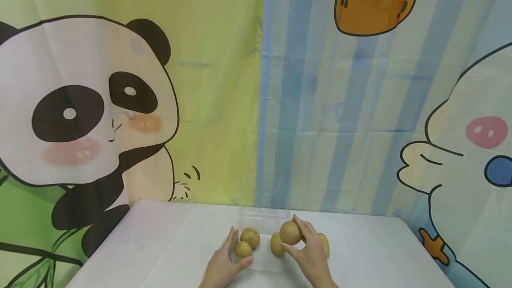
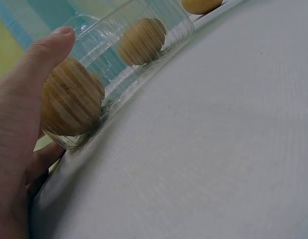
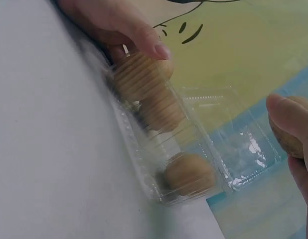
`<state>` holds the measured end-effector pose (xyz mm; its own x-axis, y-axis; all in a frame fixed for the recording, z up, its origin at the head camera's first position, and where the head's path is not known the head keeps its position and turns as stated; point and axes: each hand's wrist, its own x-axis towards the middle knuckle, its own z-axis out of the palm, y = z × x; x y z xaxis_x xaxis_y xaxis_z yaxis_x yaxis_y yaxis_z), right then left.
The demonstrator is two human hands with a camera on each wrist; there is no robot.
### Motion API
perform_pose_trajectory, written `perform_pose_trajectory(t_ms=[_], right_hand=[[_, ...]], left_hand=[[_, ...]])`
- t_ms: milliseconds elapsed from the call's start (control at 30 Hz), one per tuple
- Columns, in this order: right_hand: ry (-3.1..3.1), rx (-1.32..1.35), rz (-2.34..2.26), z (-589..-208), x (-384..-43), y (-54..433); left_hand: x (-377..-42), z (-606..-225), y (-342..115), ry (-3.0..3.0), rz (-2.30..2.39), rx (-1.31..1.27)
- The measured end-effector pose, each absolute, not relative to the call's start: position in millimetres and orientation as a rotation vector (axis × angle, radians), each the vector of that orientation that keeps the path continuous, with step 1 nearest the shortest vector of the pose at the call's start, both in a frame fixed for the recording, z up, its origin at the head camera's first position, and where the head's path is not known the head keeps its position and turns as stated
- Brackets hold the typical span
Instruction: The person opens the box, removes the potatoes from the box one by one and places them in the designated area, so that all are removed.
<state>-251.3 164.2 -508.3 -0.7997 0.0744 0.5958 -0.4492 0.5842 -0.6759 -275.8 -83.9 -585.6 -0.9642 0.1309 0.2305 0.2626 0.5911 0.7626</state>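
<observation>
A clear plastic box (image 1: 265, 261) with its lid (image 1: 264, 214) raised at the back stands on the white table. Inside it, two round brown potatoes (image 1: 250, 238) sit at the left end and one potato (image 1: 276, 245) at the right end. My left hand (image 1: 221, 265) holds the box's left end, thumb over the near side (image 2: 52, 47) and fingers round the end. Above the box's right part, my right hand (image 1: 312, 252) pinches another potato (image 1: 290, 233) between thumb and fingers. In the right wrist view that held potato (image 3: 288, 142) is clear of the box.
One more potato (image 1: 324, 244) lies on the table right of the box, partly covered by my right hand. The white table (image 1: 160, 243) reaches back to a printed curtain (image 1: 224, 101) with a panda, a mug and stripes.
</observation>
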Motion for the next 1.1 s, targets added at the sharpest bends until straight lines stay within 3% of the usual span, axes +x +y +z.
perform_pose_trajectory(t_ms=[533, 1100], right_hand=[[-2.142, 0.068, 0.981, -521, -248, 194], [-2.222, -0.157, 0.941, -521, -261, 262]], left_hand=[[-266, -592, -93, -2.744, -1.572, -0.354], [-280, -581, -83, -2.733, -1.427, -0.37]])
